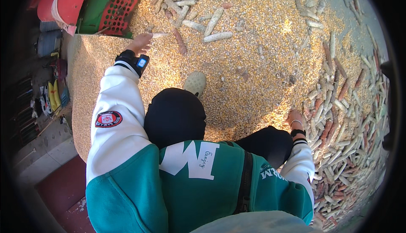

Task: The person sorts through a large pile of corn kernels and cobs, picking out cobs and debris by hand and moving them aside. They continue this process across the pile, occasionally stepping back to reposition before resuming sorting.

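My left hand (141, 43) reaches out at the upper left, just below the perforated red panel of a machine (119, 9). A pale, thin piece (160, 35), perhaps husk or cob, meets its fingertips; whether they grip it is unclear. Loose corn kernels (247, 74) cover the ground before me. My right hand (295, 117) is low beside my right knee, at the edge of the heaped corn cobs (330, 128); its fingers are hard to make out. Several bare cobs (214, 22) lie on the kernels at the top centre, with a reddish cob (180, 41) nearer my left hand.
My shoe (195, 83) rests on the kernels between the hands. Cobs are spread thickly down the right side. The red and green machine stands at the upper left. Beyond the kernels' left edge are yellow items (54, 95) and a dark red panel (60, 182).
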Available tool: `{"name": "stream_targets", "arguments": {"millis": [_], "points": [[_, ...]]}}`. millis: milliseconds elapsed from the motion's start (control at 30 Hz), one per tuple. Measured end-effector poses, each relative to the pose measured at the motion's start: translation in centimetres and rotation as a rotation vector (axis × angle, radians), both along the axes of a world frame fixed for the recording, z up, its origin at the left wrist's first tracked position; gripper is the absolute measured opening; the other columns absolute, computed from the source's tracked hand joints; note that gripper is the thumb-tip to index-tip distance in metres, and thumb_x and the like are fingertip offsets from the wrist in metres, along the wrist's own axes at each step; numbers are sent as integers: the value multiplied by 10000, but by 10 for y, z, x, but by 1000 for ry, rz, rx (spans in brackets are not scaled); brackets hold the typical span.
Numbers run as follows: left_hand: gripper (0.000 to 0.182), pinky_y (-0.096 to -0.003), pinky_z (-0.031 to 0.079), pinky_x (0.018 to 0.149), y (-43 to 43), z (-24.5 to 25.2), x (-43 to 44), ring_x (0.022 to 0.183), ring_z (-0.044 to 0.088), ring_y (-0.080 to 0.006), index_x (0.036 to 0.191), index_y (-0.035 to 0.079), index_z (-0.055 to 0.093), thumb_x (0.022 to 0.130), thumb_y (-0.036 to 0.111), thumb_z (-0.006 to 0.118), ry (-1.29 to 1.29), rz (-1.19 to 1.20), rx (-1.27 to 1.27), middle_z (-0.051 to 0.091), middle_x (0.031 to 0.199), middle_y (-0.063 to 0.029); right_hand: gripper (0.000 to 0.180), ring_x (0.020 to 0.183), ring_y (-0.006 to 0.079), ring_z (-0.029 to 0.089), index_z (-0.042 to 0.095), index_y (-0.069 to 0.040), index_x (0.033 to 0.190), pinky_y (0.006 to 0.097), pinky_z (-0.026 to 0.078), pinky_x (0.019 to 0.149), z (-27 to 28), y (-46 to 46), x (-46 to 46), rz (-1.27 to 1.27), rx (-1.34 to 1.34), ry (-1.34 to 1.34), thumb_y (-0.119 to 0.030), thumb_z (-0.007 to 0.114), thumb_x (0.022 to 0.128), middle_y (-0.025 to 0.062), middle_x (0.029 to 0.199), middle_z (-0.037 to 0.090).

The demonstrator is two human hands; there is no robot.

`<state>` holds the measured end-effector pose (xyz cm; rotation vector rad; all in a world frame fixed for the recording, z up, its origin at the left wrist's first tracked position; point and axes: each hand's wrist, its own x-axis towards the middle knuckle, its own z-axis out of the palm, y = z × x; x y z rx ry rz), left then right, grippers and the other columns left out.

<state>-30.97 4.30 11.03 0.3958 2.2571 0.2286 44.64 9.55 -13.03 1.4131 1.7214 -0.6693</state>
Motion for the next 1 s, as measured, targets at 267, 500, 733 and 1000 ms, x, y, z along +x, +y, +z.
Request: {"name": "stream_targets", "arguments": {"millis": [267,500,733,1000], "points": [[702,-443,359,1063,2,-187,-89,1282,472,-380,1452,149,373,867,515,500,407,-136,35,482,1404,-203,543,1012,363,601,543,-33,1094,414,480,891,107,-15,32,-248,52,241,-201,841,672,203,1049,620],[323,-477,487,851,47,-134,2,956,596,-395,1078,192,621,767,260,678,504,-331,427,459,1127,-204,361,905,361,657,562,-49,1043,437,514,803,194,-8,-43,-160,18,104,-182,738,757,164,901,681],[552,-475,501,821,50,-113,79,932,591,-411,1264,177,486,762,245,704,339,-381,266,455,1086,-214,391,1011,370,611,534,-67,1121,439,497,862,198,37,-155,68,-8,150,-200,710,798,197,1090,621],[841,-510,470,876,33,-143,93,997,558,-487,1449,190,251,749,232,716,-55,-297,558,490,1177,-300,447,888,301,670,513,-82,1220,397,533,795,157,25,-324,-226,33,658,-186,685,821,152,1016,672]]}}
